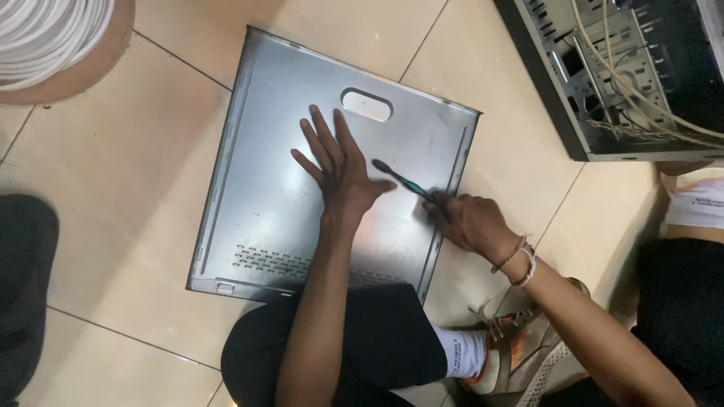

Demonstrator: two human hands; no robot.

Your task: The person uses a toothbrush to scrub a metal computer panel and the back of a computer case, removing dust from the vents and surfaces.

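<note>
Grey sheet metal filled the middle of the view: a computer side panel [264,188] lay flat on the cream tiled floor [128,173], with an oval hand slot near its far edge and rows of small vent holes along its near edge. The left hand [339,169] lay palm down on the panel, fingers spread wide and gripping nothing. The right hand [471,222] was curled tight around the handle of a dark toothbrush [403,181], at the panel's right edge, with the brush head resting on the metal just right of the left hand's thumb. Motion blur smeared the handle where the fingers closed on it. Bead bracelets [516,260] circled the right wrist.

At the far right stood an open computer case [596,83], cut off by the frame, with pale cables trailing out of it. A coil of white cable [45,38] showed at the far left corner, only partly in view. The person's dark-clad knee [377,339] covered the panel's near edge, and a white sock with small print, too small to read, met a grey and orange shoe [520,354] on the near right. A dark shape [26,286] at the left edge could not be identified.
</note>
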